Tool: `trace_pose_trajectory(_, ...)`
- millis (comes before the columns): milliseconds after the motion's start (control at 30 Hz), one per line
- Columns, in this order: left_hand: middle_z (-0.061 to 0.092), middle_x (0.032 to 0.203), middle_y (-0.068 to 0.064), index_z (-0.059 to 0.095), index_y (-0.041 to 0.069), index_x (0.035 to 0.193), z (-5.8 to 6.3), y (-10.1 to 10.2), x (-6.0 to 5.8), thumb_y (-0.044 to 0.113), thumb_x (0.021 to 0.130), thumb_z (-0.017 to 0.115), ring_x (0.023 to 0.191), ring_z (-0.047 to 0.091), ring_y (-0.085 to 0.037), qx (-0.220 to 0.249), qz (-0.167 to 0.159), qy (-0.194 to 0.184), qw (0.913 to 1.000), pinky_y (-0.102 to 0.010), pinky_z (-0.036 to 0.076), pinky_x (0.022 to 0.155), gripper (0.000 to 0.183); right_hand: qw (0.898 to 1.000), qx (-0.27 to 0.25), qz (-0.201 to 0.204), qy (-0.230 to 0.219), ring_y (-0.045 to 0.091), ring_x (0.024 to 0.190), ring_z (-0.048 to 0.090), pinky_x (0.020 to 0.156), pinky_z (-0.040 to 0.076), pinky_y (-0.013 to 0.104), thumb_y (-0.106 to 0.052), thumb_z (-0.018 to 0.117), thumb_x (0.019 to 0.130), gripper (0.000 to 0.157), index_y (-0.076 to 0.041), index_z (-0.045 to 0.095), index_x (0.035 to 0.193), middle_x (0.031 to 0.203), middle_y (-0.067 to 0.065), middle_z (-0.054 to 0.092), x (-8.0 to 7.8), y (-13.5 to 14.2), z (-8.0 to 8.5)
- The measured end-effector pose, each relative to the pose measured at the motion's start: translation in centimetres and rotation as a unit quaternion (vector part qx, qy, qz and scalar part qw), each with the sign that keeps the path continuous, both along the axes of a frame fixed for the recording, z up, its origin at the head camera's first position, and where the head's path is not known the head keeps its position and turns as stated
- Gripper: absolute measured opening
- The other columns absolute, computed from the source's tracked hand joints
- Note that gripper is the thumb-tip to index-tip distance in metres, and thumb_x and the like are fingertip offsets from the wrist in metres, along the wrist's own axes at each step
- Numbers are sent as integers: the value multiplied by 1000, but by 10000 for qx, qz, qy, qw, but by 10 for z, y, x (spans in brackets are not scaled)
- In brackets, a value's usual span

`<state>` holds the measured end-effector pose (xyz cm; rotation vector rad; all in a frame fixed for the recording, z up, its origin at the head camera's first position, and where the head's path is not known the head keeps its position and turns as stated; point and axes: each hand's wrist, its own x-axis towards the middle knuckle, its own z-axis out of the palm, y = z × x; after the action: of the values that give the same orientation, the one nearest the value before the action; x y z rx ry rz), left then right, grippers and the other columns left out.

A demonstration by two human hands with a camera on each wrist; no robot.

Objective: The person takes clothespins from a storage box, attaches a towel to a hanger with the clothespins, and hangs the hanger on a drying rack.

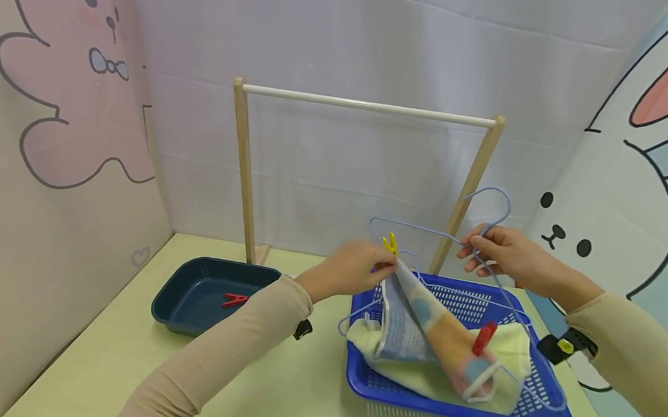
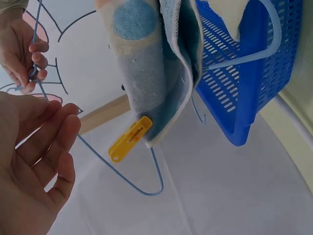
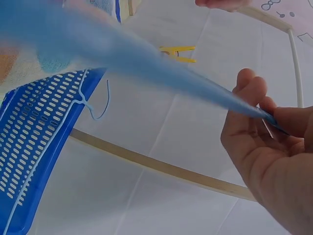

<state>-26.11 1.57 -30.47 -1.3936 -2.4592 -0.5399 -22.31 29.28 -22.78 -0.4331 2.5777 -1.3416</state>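
My right hand (image 1: 498, 251) pinches a blue wire clothes hanger (image 1: 415, 225) at the base of its hook, above the basket. From the hanger hangs a small patterned towel (image 1: 446, 319) in blue, orange and pink. A yellow clothespin (image 2: 129, 139) grips one corner of the towel on the wire, and a red clothespin (image 1: 484, 338) is at its other end. Beside the yellow clothespin is my left hand (image 1: 353, 270); in the left wrist view its fingers (image 2: 63, 129) are relaxed and apart from the clothespin.
Under the towel stands a blue slotted basket (image 1: 378, 393) with a pale yellow cloth (image 1: 511, 353) and another hanger (image 3: 49, 142). A dark tray (image 1: 185, 308) at left holds a red clothespin (image 1: 235, 301). Behind stands a wooden rack with a white rod (image 1: 371, 105).
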Motion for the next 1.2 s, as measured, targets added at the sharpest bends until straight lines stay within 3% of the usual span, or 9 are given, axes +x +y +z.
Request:
trace_pose_trajectory(267,66,82,4,71,9,100,-7,-6,-12,16,94,58,70,56,-6,254,413,-95,9988,-20,44,63,16,10000,41,5,-19,19,83,61,72,53,29,-19,32,105,34,10,45,118,108,17,58,-2,5,-2)
trace_pose_trajectory(433,67,85,4,71,12,97,-10,-8,-18,16,95,57,76,59,-8,591,749,-63,9954,-22,46,68,15,9996,80,43,273,18,81,59,70,51,29,-24,31,105,39,10,45,117,106,15,58,0,8,-2)
trace_pose_trajectory(567,67,89,3,71,13,97,-13,-9,-24,16,95,57,81,60,-9,982,1009,127,9900,-24,48,72,14,9989,136,109,437,19,75,57,55,47,26,-29,30,105,40,7,46,114,101,14,56,3,10,-2)
trace_pose_trajectory(667,65,92,1,71,12,97,-15,-10,-28,16,95,58,83,59,-12,1287,1168,328,9842,-26,47,72,14,9986,263,136,430,20,68,54,40,35,28,-33,30,104,40,3,47,112,92,14,55,6,12,-1)
trace_pose_trajectory(833,63,94,-2,71,10,99,-16,-11,-32,13,93,60,84,57,-17,1837,1380,583,9715,-29,46,72,13,9975,419,243,510,20,59,47,35,26,30,-35,32,104,39,0,49,110,80,13,50,9,11,1)
trace_pose_trajectory(967,63,98,-2,71,12,103,-16,-11,-33,16,92,62,88,57,-18,1935,1438,673,9682,-34,44,79,15,9955,455,385,731,20,57,44,38,29,27,-29,34,104,34,0,52,108,79,12,51,10,8,2)
trace_pose_trajectory(1200,66,103,0,69,11,106,-15,-7,-31,24,95,59,92,60,-15,1697,1075,440,9786,-35,43,83,20,9898,466,646,1181,19,50,36,38,25,27,-19,35,104,27,1,53,104,70,10,47,9,3,-1)
